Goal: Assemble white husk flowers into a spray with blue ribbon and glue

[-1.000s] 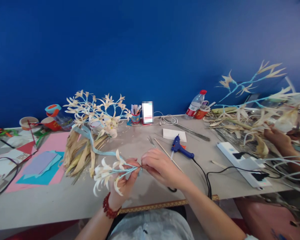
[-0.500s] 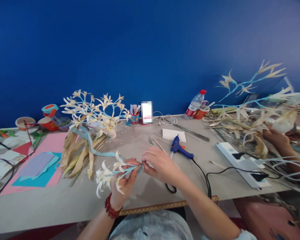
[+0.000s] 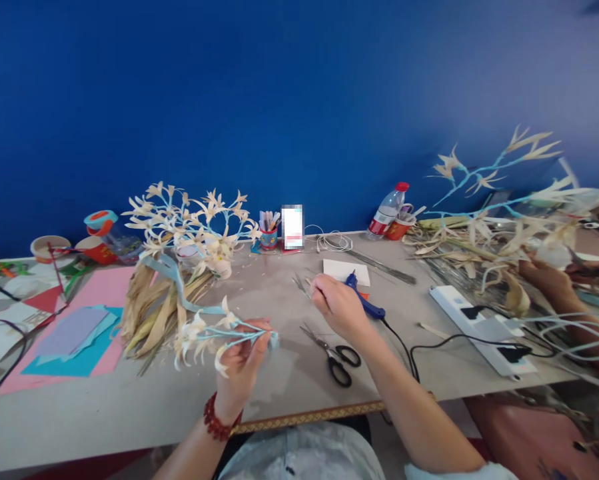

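My left hand (image 3: pixel 244 353) is closed round the thin blue-wrapped stems of a bunch of pale artificial flowers (image 3: pixel 194 337); the bound stem end (image 3: pixel 274 340) sticks out past my fingers. A light blue ribbon (image 3: pixel 206 308) runs behind the bunch. My right hand (image 3: pixel 336 303) is raised to the right of it, fingers curled in. What they hold, if anything, is hidden. Black-handled scissors (image 3: pixel 336 357) lie on the table below my right hand, and a blue glue gun (image 3: pixel 366 301) lies partly hidden behind it.
A tall flower spray (image 3: pixel 194 220) and dried husks (image 3: pixel 154 303) stand at left, beside coloured paper (image 3: pixel 74 333). A power strip (image 3: pixel 479 333) with cables lies at right. Further right, another person's hand (image 3: pixel 549 283) is among husks and flowers. A bottle (image 3: pixel 386 212) stands at the back.
My right hand has moved off the stem end, up and to the right, uncovering the scissors. My left hand with the flowers has shifted slightly left.
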The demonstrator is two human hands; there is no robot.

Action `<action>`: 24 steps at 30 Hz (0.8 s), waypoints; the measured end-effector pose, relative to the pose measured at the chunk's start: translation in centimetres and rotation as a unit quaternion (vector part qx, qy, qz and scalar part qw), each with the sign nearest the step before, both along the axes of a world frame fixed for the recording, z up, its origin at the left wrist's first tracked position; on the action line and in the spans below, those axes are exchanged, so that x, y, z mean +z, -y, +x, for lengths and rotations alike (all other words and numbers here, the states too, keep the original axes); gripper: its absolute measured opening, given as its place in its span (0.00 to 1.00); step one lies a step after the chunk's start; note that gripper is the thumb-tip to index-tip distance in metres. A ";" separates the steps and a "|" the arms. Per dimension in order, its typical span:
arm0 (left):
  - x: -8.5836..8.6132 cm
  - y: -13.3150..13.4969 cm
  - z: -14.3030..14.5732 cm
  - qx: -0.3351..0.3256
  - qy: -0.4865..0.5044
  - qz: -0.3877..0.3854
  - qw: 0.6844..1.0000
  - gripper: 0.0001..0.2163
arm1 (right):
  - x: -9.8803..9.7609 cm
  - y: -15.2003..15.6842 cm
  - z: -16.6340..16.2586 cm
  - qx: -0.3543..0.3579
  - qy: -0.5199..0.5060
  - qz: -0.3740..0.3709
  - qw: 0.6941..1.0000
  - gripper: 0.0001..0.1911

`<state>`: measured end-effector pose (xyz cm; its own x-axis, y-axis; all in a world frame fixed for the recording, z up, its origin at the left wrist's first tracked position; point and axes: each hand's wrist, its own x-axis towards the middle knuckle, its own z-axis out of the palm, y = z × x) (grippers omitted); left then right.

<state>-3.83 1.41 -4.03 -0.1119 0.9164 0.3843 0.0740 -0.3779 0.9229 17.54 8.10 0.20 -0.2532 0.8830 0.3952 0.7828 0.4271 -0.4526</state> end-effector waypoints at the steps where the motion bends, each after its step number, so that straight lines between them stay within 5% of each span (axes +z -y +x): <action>1: 0.1 0.0 0.0 -0.001 0.010 -0.011 1.000 0.05 | -0.3 -0.3 0.1 -0.001 -0.005 -0.007 1.000 0.08; 9: 0.0 0.1 -0.1 -0.006 0.042 -0.042 0.998 0.05 | -3.2 -2.8 1.6 0.053 -0.196 -0.144 0.969 0.07; 16: -0.1 -0.5 -0.6 -0.015 0.037 -0.079 0.996 0.07 | -4.1 -3.0 2.0 0.094 -0.278 -0.165 0.942 0.17; 21: -0.4 -0.7 -0.7 -0.016 0.040 -0.088 0.995 0.08 | -3.7 -2.0 1.6 0.126 -0.407 -0.188 0.885 0.18; 24: -0.5 -0.8 -0.5 -0.020 0.051 -0.092 0.994 0.08 | -3.8 -1.7 1.2 0.120 -0.417 -0.185 0.882 0.17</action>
<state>-4.34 2.19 -4.52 -0.1035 0.9749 0.1973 -0.0346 -0.2018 0.9788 18.79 9.83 -3.56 -0.2074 0.9512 0.2284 0.0184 0.2372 -0.9713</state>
